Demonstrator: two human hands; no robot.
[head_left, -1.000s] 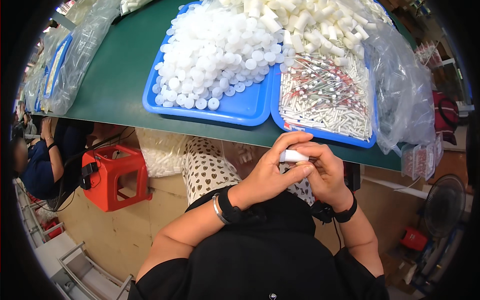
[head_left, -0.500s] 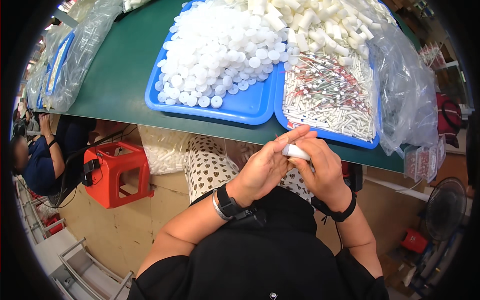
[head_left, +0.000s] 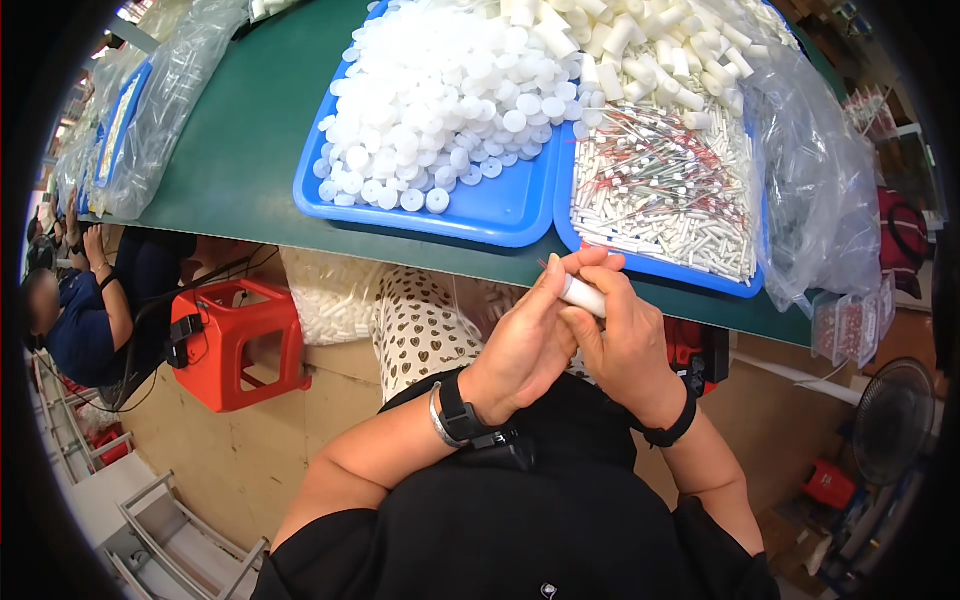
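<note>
A short white plastic cylinder [head_left: 585, 297] is held between my two hands, just in front of the table edge. My left hand [head_left: 522, 348] pinches its far end between thumb and fingers, and thin reddish wire ends poke out beside the thumb tip. Around the near end, my right hand [head_left: 632, 345] closes with thumb and curled fingers. Beyond the hands is a blue tray [head_left: 500, 222] heaped with translucent white discs [head_left: 437, 200]. A second blue tray [head_left: 728, 288] on the right bears cream tubes [head_left: 640, 70], small white sticks and wired parts [head_left: 665, 150].
Clear plastic bags [head_left: 820, 190] lie at the right of the trays and at the far left. A red stool [head_left: 235, 385] stands left, near a seated person [head_left: 85, 330]. A black fan [head_left: 893, 420] and small clear boxes [head_left: 850, 325] are at the right.
My hands have shifted slightly left, and the white cylinder has turned to a more downward slant. My left fingers have closed in round its far end, and my right fingers have curled further over it.
</note>
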